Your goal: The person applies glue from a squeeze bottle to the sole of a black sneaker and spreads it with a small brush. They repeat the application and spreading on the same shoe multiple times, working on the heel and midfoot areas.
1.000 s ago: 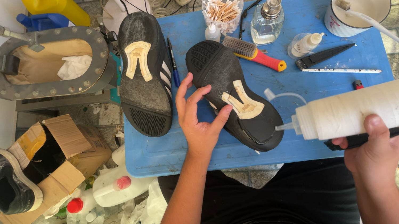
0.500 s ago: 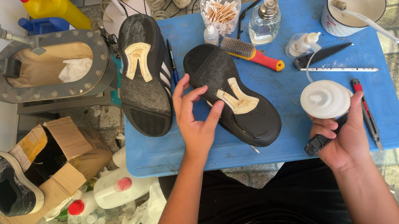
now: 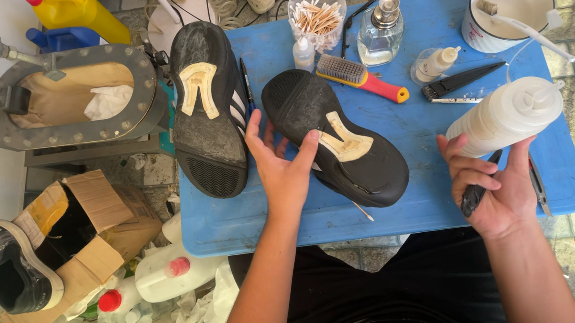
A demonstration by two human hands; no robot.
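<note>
Pinning the stiff, light shoe (image 3: 337,141) mid-frame with our spread left hand (image 3: 281,166), we judge the soft bottle (image 3: 505,115), gripped by our right hand (image 3: 494,185), squeezable mid-body.

Your one head camera looks steeply down from close above the blue table (image 3: 418,198), your lap at the bottom edge, floor clutter at left.

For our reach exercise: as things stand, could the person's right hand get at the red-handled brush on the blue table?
Probably not at once. The right hand is full: it holds a white squeeze bottle and a dark tool. The red-handled brush lies uncovered on the blue table, so the path itself looks free.
</note>
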